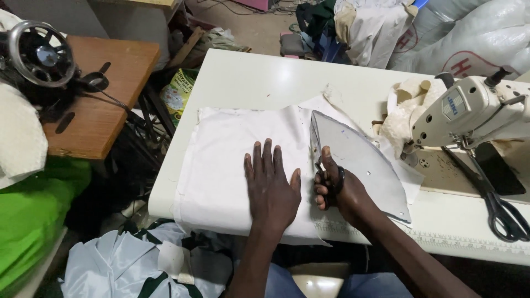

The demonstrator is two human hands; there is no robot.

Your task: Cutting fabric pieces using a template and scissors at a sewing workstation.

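Fabric [232,160], white and folded flat, lies on the white table [265,77], reaching from the table's near edge toward its middle. The left hand [271,185] rests on the fabric with palm down and fingers spread wide, holding nothing. The right hand [334,187] sits just beside it, fingers closed through the handles of a pair of scissors [327,179]; the blades are mostly hidden, so their opening cannot be told. A grey curved pattern piece [359,160] lies on the fabric, touching the right hand and running toward the sewing machine [475,110] at the table's far right end. A second pair of scissors [499,204], black-handled, lies on the table below the machine. A wooden table [105,94] stands left of the white table, well apart, carrying a dark handwheel [41,55]. Pale cloth [127,265] lies below the white table's near edge.
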